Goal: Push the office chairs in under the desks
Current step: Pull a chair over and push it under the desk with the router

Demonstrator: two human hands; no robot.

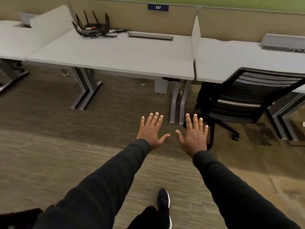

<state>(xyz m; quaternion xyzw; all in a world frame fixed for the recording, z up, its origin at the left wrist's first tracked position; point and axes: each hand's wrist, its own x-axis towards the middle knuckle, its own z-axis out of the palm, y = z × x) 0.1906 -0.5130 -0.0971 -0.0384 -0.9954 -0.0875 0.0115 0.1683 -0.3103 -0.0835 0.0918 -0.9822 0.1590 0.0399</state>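
Both hands, left hand [152,132] and right hand [194,135], fingers spread wide, empty; office chair [244,98] right of them, partly under tabletop [231,63]; likely rolls easily, push backrest top.

Chair [244,100] under rt desk [231,60]; router [92,27] on centre desk [115,53].

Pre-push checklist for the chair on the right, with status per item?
1. Left hand empty: ok, open and spread.
2. Right hand empty: ok, open and spread.
3. Hands on the black mesh office chair: not ok, both hover short of it over the carpet.
4. Chair faces the right desk: ok, backrest toward the person, seat partly under already.
5. Room under that desk: cannot tell, the chair hides it.
6. Casters free: cannot tell, only one caster shows clearly.
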